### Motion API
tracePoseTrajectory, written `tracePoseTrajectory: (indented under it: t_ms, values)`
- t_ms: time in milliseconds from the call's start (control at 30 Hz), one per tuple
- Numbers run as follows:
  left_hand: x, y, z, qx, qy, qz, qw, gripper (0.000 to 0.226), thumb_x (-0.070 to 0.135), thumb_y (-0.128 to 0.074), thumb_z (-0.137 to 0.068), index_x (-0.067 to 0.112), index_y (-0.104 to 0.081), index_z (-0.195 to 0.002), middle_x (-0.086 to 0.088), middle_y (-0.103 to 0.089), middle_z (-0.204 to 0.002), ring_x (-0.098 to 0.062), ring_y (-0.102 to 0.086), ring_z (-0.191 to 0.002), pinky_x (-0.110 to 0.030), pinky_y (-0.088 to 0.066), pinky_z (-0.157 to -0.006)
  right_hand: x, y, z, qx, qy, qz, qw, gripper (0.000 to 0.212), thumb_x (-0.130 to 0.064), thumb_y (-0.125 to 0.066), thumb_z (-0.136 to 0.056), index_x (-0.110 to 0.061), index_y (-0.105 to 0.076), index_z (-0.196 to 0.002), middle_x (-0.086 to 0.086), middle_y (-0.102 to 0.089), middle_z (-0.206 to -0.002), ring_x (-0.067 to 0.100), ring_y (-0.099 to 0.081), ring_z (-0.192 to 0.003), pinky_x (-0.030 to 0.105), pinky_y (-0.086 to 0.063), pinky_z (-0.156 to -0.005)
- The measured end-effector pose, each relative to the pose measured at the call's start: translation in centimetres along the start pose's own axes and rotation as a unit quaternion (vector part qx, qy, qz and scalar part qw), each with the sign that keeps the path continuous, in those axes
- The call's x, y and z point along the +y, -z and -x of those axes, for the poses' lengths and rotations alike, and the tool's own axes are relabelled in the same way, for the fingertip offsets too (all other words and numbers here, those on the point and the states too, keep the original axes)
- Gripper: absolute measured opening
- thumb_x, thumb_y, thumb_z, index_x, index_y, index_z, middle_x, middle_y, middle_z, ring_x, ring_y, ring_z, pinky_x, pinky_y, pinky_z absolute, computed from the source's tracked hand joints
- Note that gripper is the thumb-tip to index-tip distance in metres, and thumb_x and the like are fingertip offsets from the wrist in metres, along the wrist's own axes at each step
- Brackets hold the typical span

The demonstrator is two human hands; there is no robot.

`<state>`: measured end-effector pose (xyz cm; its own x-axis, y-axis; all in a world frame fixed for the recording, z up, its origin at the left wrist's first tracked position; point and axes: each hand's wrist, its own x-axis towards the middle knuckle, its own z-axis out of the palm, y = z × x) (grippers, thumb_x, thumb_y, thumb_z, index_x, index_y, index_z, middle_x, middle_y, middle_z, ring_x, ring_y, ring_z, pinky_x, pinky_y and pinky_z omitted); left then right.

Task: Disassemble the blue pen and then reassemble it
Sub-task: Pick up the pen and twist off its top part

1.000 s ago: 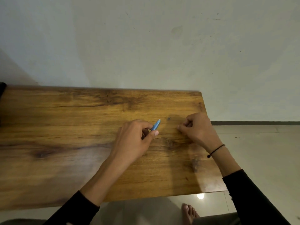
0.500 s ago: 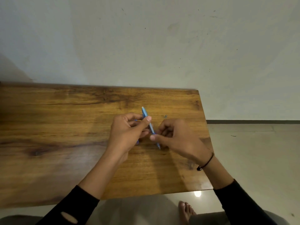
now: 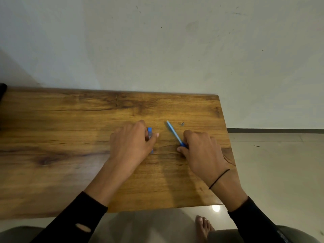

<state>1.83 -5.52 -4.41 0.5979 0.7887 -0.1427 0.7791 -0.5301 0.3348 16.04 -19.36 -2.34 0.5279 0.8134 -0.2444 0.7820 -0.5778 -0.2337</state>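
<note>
The blue pen is in two parts over the wooden table [image 3: 70, 137]. My left hand [image 3: 131, 142] grips a short blue barrel piece [image 3: 149, 133], most of it hidden by my fingers, its lower tip showing below my thumb. My right hand [image 3: 201, 151] pinches the dark blue end of a long light-blue piece [image 3: 173, 132], which points up and left, away from the hand. A gap of bare wood separates the two parts. A tiny metallic part [image 3: 182, 123] lies on the table just beyond the right hand.
The table's right edge [image 3: 226, 137] runs close to my right hand, with tiled floor [image 3: 271, 163] beyond. A plain wall [image 3: 157, 50] rises behind the table. A dark object [image 3: 2, 92] pokes in at the far left edge. A bare foot [image 3: 203, 227] shows below the table.
Half a second ago both hands held the pen together at the centre. The hands have now drawn apart, each holding one separated piece of the pen.
</note>
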Motion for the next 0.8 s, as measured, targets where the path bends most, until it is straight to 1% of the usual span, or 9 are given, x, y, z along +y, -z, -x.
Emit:
tracePoseTrajectory:
  t_ms: [133, 267, 367, 467, 533, 633, 700, 733, 800]
  values:
    - [-0.1, -0.1, 0.0, -0.007, -0.001, -0.022, 1.000, 0.045, 0.065, -0.068, -0.095, 0.024, -0.060, -0.076, 0.003, -0.067, -0.075, -0.025, -0.066, -0.074, -0.036, -0.046, -0.065, -0.2, 0.4, 0.2, -0.006, -0.005, 0.012, 1.000, 0.029, -0.045, -0.069, -0.098, -0.026, -0.048, -0.096, -0.003, -0.060, -0.092, 0.021, -0.057, -0.083, 0.036, -0.046, -0.069]
    - [0.2, 0.1, -0.2, -0.003, -0.002, -0.015, 1.000, 0.034, 0.046, -0.070, -0.094, 0.021, -0.062, -0.073, 0.001, -0.063, -0.072, -0.025, -0.058, -0.070, -0.035, -0.039, -0.064, -0.1, 0.5, 0.2, -0.014, -0.011, 0.005, 1.000, 0.036, -0.056, -0.072, -0.092, -0.026, -0.054, -0.101, -0.005, -0.062, -0.093, 0.020, -0.062, -0.085, 0.040, -0.056, -0.073]
    - [0.2, 0.6, -0.2, 0.004, -0.005, -0.001, 1.000, 0.028, 0.040, -0.071, -0.091, 0.018, -0.069, -0.073, 0.001, -0.062, -0.068, -0.024, -0.061, -0.070, -0.035, -0.040, -0.066, 0.0, 0.4, 0.0, 0.034, -0.009, -0.019, 0.999, 0.036, -0.059, -0.072, -0.092, -0.029, -0.053, -0.099, -0.011, -0.059, -0.083, 0.013, -0.059, -0.076, 0.035, -0.051, -0.066]
    - [-0.3, 1.1, -0.2, 0.004, -0.009, 0.068, 0.998, 0.020, 0.035, -0.076, -0.087, 0.020, -0.075, -0.074, 0.004, -0.072, -0.065, -0.020, -0.067, -0.066, -0.034, -0.050, -0.066, 0.2, 0.4, -0.4, 0.098, -0.009, -0.105, 0.990, 0.019, -0.042, -0.074, -0.096, -0.029, -0.061, -0.097, -0.013, -0.062, -0.076, 0.006, -0.059, -0.070, 0.033, -0.053, -0.064]
    - [-0.4, 1.5, -0.1, -0.003, -0.014, 0.131, 0.991, 0.017, 0.034, -0.077, -0.083, 0.023, -0.072, -0.070, 0.004, -0.075, -0.062, -0.015, -0.073, -0.064, -0.033, -0.058, -0.067, 0.3, 0.4, -0.8, 0.123, 0.006, -0.195, 0.973, 0.008, -0.027, -0.076, -0.096, -0.025, -0.069, -0.096, -0.013, -0.066, -0.076, 0.006, -0.063, -0.069, 0.026, -0.054, -0.062]
    - [-0.4, 1.7, 0.0, -0.030, -0.040, 0.190, 0.980, 0.020, 0.032, -0.079, -0.078, 0.033, -0.065, -0.065, 0.016, -0.075, -0.060, 0.000, -0.071, -0.057, -0.023, -0.048, -0.056, -0.2, 0.6, -1.2, 0.103, 0.041, -0.336, 0.936, 0.007, -0.014, -0.076, -0.096, -0.019, -0.076, -0.100, -0.011, -0.074, -0.088, 0.005, -0.069, -0.083, 0.016, -0.056, -0.069]
    - [-0.2, 1.7, 0.1, -0.055, -0.061, 0.221, 0.972, 0.021, 0.031, -0.079, -0.079, 0.037, -0.063, -0.067, 0.026, -0.075, -0.064, 0.002, -0.071, -0.055, -0.022, -0.046, -0.057, -0.6, 0.6, -1.4, 0.066, 0.046, -0.396, 0.915, 0.011, -0.012, -0.074, -0.097, -0.017, -0.077, -0.107, -0.005, -0.078, -0.095, 0.010, -0.074, -0.090, 0.026, -0.064, -0.074]
    - [-0.2, 1.8, 0.1, -0.060, -0.071, 0.231, 0.968, 0.021, 0.030, -0.079, -0.080, 0.037, -0.063, -0.068, 0.025, -0.076, -0.064, 0.002, -0.070, -0.054, -0.023, -0.048, -0.057, -0.8, 0.6, -1.5, 0.050, 0.044, -0.421, 0.905, 0.013, -0.012, -0.073, -0.098, -0.015, -0.076, -0.110, -0.001, -0.079, -0.097, 0.014, -0.076, -0.091, 0.032, -0.066, -0.074]
    - [-0.2, 1.9, 0.2, -0.065, -0.090, 0.249, 0.962, 0.021, 0.028, -0.080, -0.081, 0.037, -0.065, -0.071, 0.016, -0.077, -0.061, 0.001, -0.071, -0.054, -0.027, -0.055, -0.060, -1.0, 0.7, -1.5, 0.031, 0.041, -0.457, 0.888, 0.013, -0.010, -0.071, -0.100, -0.011, -0.076, -0.111, 0.005, -0.080, -0.098, 0.018, -0.079, -0.089, 0.036, -0.068, -0.073]
